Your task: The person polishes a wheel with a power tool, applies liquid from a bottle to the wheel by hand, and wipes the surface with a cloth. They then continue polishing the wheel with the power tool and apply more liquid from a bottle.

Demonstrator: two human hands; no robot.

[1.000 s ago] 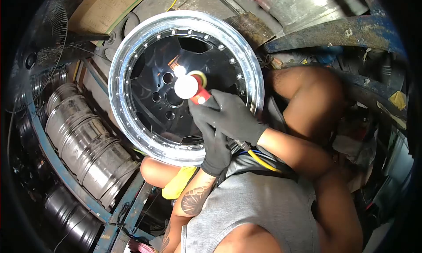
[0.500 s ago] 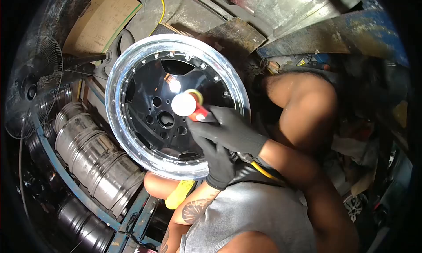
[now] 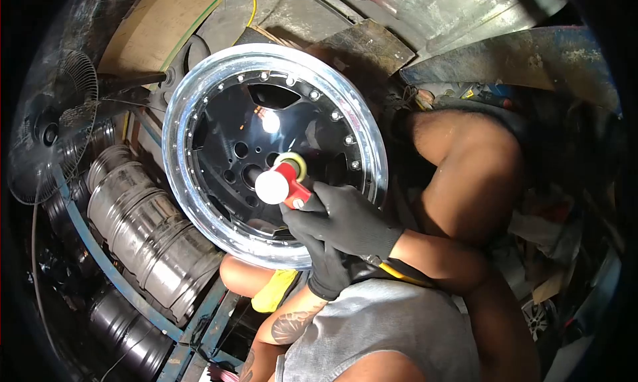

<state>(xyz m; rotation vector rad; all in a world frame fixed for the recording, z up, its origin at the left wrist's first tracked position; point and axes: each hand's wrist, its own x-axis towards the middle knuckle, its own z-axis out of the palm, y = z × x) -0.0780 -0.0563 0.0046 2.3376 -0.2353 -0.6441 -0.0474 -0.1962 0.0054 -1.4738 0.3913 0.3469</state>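
Note:
A glossy black wheel with a polished, bolted rim (image 3: 178, 109) leans tilted over the lap. On its face, right of the hub hole, rests the yellowish pad of a red power tool (image 3: 290, 183) with a bright white round top. Gloved in black, my right hand (image 3: 349, 219) is wrapped round the tool's body. My left hand (image 3: 322, 259), also in a black glove, is closed just below it on the tool's handle, partly hidden. A yellow hose (image 3: 402, 276) runs right from the handle. Yellow cloth (image 3: 274, 292) lies at the thigh.
Stacked metal wheel barrels (image 3: 149, 222) sit on a blue frame (image 3: 109, 272) at the left. Beside them stands a black fan (image 3: 50, 133). Cardboard (image 3: 156, 26) is at the upper left, a worn board (image 3: 365, 46) beyond the wheel, and a bent knee (image 3: 475, 163) to the right.
Both hands and the red tool have moved slightly down the wheel face, nearer the hub hole. The wheel and surroundings have shifted a little in view.

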